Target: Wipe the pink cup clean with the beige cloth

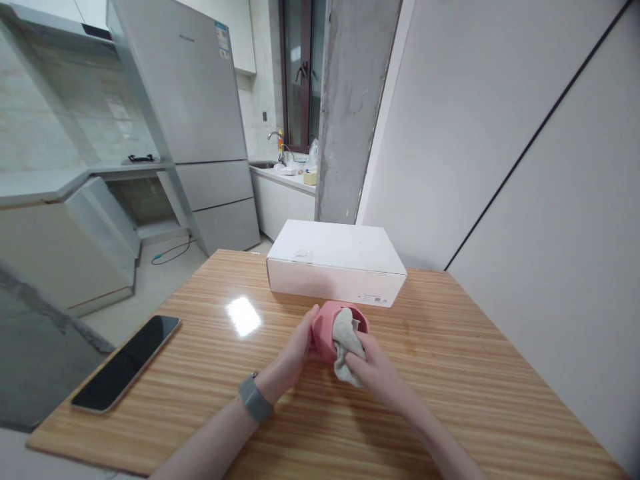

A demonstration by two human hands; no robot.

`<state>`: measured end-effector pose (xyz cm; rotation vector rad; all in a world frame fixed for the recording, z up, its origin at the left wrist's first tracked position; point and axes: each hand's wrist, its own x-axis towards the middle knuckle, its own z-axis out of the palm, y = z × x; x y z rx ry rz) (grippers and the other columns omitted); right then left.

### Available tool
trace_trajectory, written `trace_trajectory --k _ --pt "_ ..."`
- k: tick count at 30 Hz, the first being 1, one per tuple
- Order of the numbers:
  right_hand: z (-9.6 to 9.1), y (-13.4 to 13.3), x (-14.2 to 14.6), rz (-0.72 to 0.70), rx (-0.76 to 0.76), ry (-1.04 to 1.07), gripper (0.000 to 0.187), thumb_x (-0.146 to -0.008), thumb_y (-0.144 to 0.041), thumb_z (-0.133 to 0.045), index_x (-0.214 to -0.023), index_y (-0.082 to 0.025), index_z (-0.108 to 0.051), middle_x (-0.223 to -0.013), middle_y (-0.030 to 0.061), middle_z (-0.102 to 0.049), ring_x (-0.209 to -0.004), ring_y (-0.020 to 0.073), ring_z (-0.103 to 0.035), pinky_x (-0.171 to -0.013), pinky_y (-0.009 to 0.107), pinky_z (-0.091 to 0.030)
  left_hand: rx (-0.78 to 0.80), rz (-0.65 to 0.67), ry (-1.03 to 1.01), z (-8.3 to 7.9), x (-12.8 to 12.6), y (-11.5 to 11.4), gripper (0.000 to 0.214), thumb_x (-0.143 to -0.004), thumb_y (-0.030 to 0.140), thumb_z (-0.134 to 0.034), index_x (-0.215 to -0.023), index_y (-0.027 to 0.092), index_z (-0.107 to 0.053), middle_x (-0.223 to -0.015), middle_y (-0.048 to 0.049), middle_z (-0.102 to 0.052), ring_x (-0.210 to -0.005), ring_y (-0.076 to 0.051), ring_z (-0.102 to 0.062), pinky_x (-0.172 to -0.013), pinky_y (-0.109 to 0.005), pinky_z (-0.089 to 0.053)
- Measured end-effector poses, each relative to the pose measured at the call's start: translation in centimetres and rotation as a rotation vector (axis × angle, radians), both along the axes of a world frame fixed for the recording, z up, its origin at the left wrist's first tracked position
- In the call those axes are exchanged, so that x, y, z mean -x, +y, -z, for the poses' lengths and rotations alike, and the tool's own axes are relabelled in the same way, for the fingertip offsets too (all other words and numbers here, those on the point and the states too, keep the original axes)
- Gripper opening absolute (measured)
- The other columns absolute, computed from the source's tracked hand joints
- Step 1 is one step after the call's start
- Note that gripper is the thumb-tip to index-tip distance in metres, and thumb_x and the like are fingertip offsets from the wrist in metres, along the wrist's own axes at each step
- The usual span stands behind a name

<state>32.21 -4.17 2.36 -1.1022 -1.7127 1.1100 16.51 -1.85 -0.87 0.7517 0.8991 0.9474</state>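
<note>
A pink container [326, 327], hollow and tipped on its side with its opening to the right, is gripped by my left hand [302, 339] from the left. Whether it is a cup or a pot I cannot tell. My right hand [366, 360] pinches a light grey cloth [346, 340]. Part of that cloth goes into the container's mouth, and the rest hangs down outside. The fingertips of my left hand are partly hidden behind the container. A grey band is around my left wrist.
Just beyond my hands, a white box [337, 263] lies on the wood-grain table [460, 360]. A phone [127, 363] with a dark screen is near the table's left edge. A wall borders the right side; a fridge [200, 113] stands behind at left.
</note>
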Motion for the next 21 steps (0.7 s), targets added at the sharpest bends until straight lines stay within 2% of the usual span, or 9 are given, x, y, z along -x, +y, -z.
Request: trace_trajectory --k 5,8,12,17,21 --pt "-0.6 0.5 -1.0 0.122 0.241 0.210 0.009 -0.053 -0.022 -0.052 -0.059 -0.018 -0.056 -0.056 -0.0041 -0.049 -0.054 0.0120 -0.040 -0.050 0.023 -0.033 -0.095 0.061 -0.049 -0.1 0.8 -0.2 0.033 -0.080 0.044 -0.064 -0.084 0.013 -0.073 -0.080 -0.0082 -0.073 -0.077 -0.021 -0.064 -0.077 -0.033 -0.050" --pt "-0.5 0.8 -1.3 0.186 0.274 0.300 0.009 -0.050 -0.023 -0.054 -0.058 -0.018 -0.056 -0.054 -0.0044 -0.049 -0.052 0.0113 -0.038 -0.047 0.023 -0.031 -0.154 0.078 -0.083 -0.8 0.4 -0.6 0.031 -0.082 0.040 -0.067 -0.095 0.013 -0.073 -0.094 -0.0094 -0.073 -0.089 -0.021 -0.064 -0.086 -0.033 -0.047" --pt "0.0 0.8 -0.7 0.259 0.302 0.383 0.017 -0.053 -0.025 -0.056 -0.068 -0.018 -0.057 -0.059 -0.0032 -0.053 -0.054 0.0122 -0.041 -0.047 0.023 -0.033 -0.190 0.055 -0.203 -1.1 -0.7 -0.9 0.040 -0.089 0.044 -0.059 -0.115 0.015 -0.068 -0.115 -0.0113 -0.069 -0.107 -0.022 -0.060 -0.096 -0.033 -0.042" --pt "0.6 0.7 -0.3 0.294 0.309 0.430 0.023 -0.055 -0.026 -0.056 -0.075 -0.017 -0.059 -0.063 -0.0021 -0.057 -0.056 0.0127 -0.046 -0.051 0.023 -0.038 -0.244 0.064 -0.254 -0.8 -1.4 -1.4 0.040 -0.084 0.033 -0.069 -0.119 0.016 -0.066 -0.120 -0.0113 -0.067 -0.111 -0.023 -0.058 -0.098 -0.033 -0.041" --pt "0.6 0.9 -0.6 0.249 0.279 0.372 0.024 -0.052 -0.022 -0.059 -0.075 -0.015 -0.062 -0.062 -0.0020 -0.058 -0.057 0.0126 -0.046 -0.052 0.023 -0.038 -0.254 0.027 -0.150 -0.7 -1.3 -1.6 0.042 -0.081 0.039 -0.072 -0.116 0.017 -0.067 -0.116 -0.0105 -0.068 -0.106 -0.022 -0.060 -0.095 -0.032 -0.043"
